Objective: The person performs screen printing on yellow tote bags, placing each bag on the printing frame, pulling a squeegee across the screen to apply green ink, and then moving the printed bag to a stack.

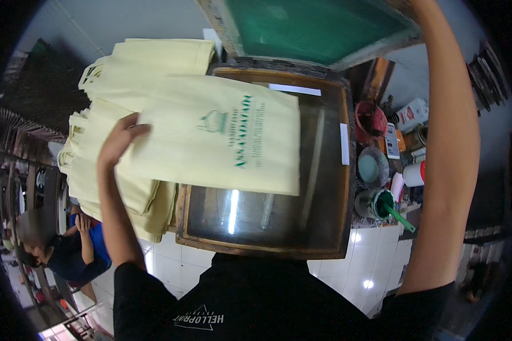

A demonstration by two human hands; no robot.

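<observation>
My left hand (124,137) grips the left end of a pale yellow cloth bag (176,162) with green print. The bag stretches right, over a wood-edged glass panel (250,219). Stacked pale yellow bags (148,59) lie beneath and beyond this hand, their handles to the left. At the top edge, my right hand (416,4) is on the corner of a raised screen printing frame (324,28) with green mesh. It seems closed on the frame, though its fingers are mostly cut off by the picture's edge. The frame tilts up behind the glass panel.
Right of the panel stand a green paint tub (371,206) with a green-handled tool (401,217), a bowl of pale liquid (370,166) and a red container (371,119). A phone (392,141) lies among them. Another person (68,250) is at lower left.
</observation>
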